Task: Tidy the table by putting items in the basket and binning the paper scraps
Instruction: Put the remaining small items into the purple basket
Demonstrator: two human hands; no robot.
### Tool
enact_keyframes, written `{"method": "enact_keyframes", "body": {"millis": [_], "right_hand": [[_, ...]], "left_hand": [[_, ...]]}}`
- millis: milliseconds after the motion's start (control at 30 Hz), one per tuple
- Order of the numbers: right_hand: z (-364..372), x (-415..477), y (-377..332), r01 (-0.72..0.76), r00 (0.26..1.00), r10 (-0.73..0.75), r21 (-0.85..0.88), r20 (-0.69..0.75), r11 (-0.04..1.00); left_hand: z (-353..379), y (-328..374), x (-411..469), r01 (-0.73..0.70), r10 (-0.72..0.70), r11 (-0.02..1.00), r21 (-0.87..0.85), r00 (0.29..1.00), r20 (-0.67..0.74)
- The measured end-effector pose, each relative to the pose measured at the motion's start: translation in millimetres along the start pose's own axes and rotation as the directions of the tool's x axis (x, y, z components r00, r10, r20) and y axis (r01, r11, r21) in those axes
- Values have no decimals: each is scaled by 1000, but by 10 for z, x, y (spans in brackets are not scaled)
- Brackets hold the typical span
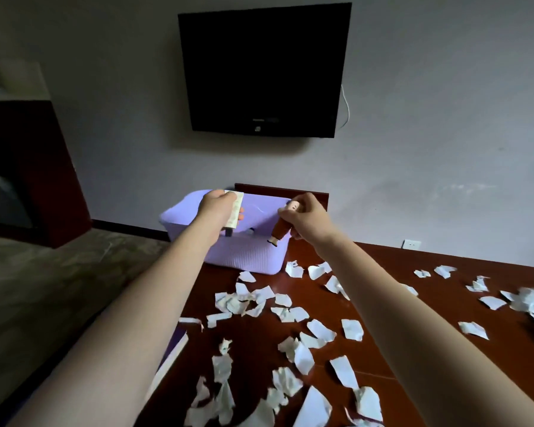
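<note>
A lilac plastic basket stands at the far left corner of the dark red-brown table. Over its open top, my left hand grips a pale cream tube with a dark cap pointing down. My right hand holds a small figurine with a brown body, head up, just above the basket's right side. Torn white paper scraps lie scattered over the table in front of the basket and off to the right. No bin is in view.
A black television hangs on the wall behind the basket. A dark chair back shows behind the table. A purple-edged book lies at the table's left edge. Dark wooden furniture stands at the left, with carpeted floor below.
</note>
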State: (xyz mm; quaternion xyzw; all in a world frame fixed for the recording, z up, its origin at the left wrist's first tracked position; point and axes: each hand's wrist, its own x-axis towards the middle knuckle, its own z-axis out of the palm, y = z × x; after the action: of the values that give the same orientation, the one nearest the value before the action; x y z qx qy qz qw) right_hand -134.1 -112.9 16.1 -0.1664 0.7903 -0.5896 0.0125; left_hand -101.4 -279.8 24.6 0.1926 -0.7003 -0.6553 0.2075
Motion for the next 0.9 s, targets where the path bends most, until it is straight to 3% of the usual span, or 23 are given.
{"method": "enact_keyframes", "body": {"millis": [233, 333, 400, 500, 600, 667, 733, 800, 900], "right_hand": [[220, 893, 40, 57, 996, -59, -31, -64, 998], [331, 1263, 140, 73, 996, -79, -128, -36, 989], [401, 1421, 208, 75, 997, -75, -189, 7, 979], [469, 1622, 316, 92, 995, -78, -220, 69, 971], [500, 1746, 368, 138, 985, -104, -275, 135, 951], [531, 1833, 394, 149, 980, -102, -290, 173, 945], [572, 1891, 393, 151, 974, -93, -288, 207, 946], [623, 1934, 388, 156, 971, -94, -285, 220, 946], [677, 1932, 392, 162, 968, -91, -305, 235, 938]], "left_hand": [[-95, -128, 974, -25, 23, 989, 149, 1000, 10], [-42, -339, 1415, -6, -13, 943, 332, 998, 55], [-15, -443, 1666, -22, -54, 824, 566, 992, 117], [63, -555, 1954, -97, -152, 510, 855, 968, 201], [135, -654, 2057, -175, -291, 214, 961, 928, 234], [163, -701, 2153, -190, -346, 113, 975, 913, 218], [167, -705, 2278, -198, -365, 132, 971, 901, 233], [162, -684, 2373, -190, -371, 241, 952, 888, 271], [159, -744, 2421, -40, -483, 386, 922, 843, 238]]}}
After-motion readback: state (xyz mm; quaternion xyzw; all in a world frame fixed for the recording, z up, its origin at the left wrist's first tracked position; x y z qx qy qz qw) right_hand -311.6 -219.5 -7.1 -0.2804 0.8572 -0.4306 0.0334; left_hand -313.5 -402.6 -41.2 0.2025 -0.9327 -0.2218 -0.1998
